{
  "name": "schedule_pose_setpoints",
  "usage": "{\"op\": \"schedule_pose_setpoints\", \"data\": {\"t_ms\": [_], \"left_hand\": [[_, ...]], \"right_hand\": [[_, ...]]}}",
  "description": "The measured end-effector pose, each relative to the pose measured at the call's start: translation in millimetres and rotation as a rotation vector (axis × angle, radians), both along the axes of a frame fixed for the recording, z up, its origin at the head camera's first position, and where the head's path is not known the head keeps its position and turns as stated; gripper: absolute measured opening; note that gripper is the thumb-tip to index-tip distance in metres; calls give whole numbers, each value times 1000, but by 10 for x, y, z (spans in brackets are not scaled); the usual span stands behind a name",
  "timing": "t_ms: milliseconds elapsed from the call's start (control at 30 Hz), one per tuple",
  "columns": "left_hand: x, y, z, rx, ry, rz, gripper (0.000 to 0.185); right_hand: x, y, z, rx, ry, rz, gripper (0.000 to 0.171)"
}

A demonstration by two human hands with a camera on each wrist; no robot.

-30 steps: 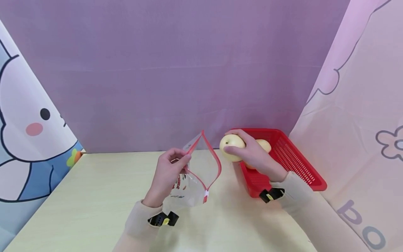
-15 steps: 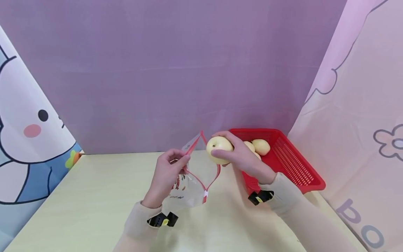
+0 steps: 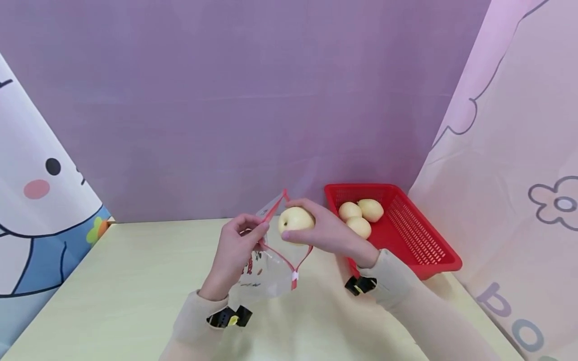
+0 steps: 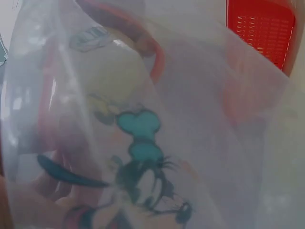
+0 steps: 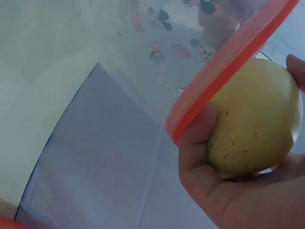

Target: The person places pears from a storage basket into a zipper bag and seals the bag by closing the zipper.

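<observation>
My left hand pinches the red zip edge of a clear zip bag, whose mouth is spread. Cartoon figures are printed on the bag; in the left wrist view the bag fills most of the picture. My right hand grips a pale yellow pear at the bag's mouth. In the right wrist view, the pear has small dark specks, and the red zip edge crosses in front of part of it. Through the cloudy plastic the pear shows blurred.
A red plastic basket stands at the right, with three pears in its left part. Under both hands is a pale wooden table. Behind the table hangs a purple cloth, and printed sheets line the sides.
My right hand has carried the pear leftward from above the basket to the bag's mouth. The pears in the basket have come into fuller view. My left hand keeps its pinch on the bag.
</observation>
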State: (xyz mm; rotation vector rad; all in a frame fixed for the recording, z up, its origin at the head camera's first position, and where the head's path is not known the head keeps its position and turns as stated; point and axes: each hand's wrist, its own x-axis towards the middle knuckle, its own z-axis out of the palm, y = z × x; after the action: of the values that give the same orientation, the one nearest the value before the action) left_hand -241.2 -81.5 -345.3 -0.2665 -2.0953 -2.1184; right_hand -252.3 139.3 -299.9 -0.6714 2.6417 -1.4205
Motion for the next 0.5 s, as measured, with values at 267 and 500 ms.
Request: {"op": "schedule_pose_setpoints", "data": {"t_ms": [267, 500], "left_hand": [[1, -1, 6, -9, 2, 2, 15], [-4, 0, 5, 11, 3, 12, 14]], "right_hand": [[11, -46, -2, 88, 73, -10, 70], [16, -49, 34, 123, 137, 40, 62]]}}
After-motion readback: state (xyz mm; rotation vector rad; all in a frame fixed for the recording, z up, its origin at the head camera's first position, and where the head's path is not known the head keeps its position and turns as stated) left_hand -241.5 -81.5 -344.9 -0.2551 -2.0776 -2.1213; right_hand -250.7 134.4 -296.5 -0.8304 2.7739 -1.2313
